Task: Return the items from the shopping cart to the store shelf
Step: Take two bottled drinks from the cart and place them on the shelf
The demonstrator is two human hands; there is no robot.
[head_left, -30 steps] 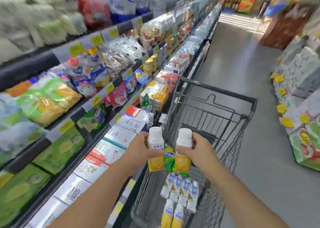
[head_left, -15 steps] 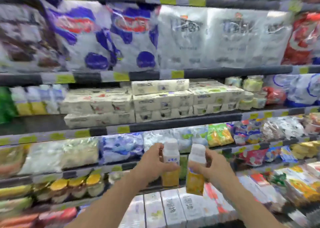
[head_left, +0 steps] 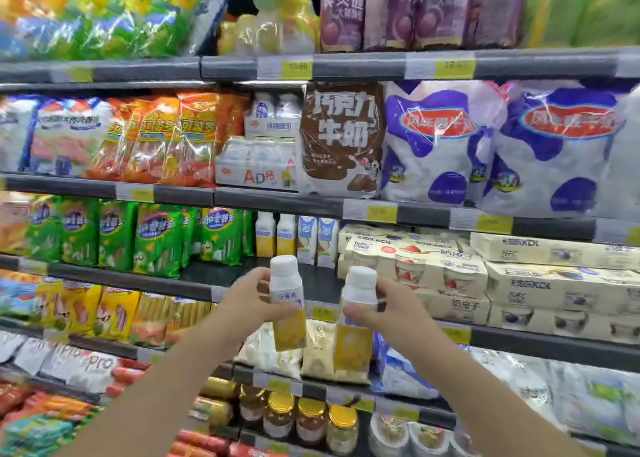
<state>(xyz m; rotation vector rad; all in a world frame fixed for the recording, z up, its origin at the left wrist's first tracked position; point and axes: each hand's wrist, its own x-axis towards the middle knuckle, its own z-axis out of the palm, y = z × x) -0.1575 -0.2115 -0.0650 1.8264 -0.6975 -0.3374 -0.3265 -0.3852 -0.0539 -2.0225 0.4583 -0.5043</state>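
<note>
Neither bottle is shelved yet: left hand (head_left: 254,299) is clamped on one bottle (head_left: 287,304) and right hand (head_left: 381,309) on another (head_left: 356,321), both white-capped, yellow-bodied, upright, raised before the shelf (head_left: 194,288) gap near two matching bottles (head_left: 276,234); cart out of view.

shelving: dark tiered store shelf (head_left: 346,66) | edges: yellow price tags (head_left: 382,213) | light: bright, even
</note>
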